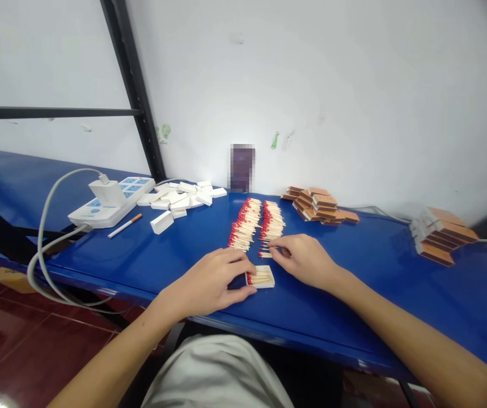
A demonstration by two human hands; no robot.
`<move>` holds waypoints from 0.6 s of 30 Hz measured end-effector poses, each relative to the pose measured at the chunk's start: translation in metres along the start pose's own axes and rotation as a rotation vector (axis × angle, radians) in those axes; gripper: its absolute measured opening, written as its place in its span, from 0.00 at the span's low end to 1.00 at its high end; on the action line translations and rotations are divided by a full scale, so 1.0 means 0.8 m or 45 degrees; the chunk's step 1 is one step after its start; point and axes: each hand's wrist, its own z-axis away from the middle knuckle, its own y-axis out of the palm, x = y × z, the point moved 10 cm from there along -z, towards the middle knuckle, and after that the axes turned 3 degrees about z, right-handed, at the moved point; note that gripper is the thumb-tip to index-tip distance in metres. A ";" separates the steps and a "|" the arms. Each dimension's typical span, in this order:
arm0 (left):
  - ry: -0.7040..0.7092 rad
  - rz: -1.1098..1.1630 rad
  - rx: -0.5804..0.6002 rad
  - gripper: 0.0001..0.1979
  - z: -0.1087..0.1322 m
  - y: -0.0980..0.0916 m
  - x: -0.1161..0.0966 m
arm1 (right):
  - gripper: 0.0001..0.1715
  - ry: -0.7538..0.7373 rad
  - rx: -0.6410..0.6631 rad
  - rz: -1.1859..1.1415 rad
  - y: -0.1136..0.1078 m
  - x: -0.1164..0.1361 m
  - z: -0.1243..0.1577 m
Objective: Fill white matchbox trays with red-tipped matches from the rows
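Note:
My left hand (211, 281) rests on the blue table (149, 258), thumb and fingers pinching the left end of a small white matchbox tray (262, 277) that has some red-tipped matches in it. My right hand (300, 258) sits just behind the tray, its fingertips closed on a few matches (265, 254) at the near end of two rows of red-tipped matches (255, 223).
A pile of white empty trays (179, 198) lies at the back left beside a white power strip (109, 203) with grey cable and a cigarette (125, 225). Brown matchbox sleeves are stacked at the back centre (317, 205) and far right (441, 235). A black metal frame (135, 90) stands against the wall.

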 end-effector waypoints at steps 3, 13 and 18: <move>0.006 0.000 0.002 0.09 0.000 0.000 0.000 | 0.16 -0.021 0.000 -0.011 -0.001 0.005 0.001; 0.005 -0.002 0.007 0.08 -0.001 0.001 -0.001 | 0.14 0.019 -0.034 -0.137 -0.005 0.006 0.003; -0.015 0.008 -0.015 0.08 -0.001 -0.003 -0.001 | 0.14 0.005 -0.024 -0.141 -0.002 0.004 0.001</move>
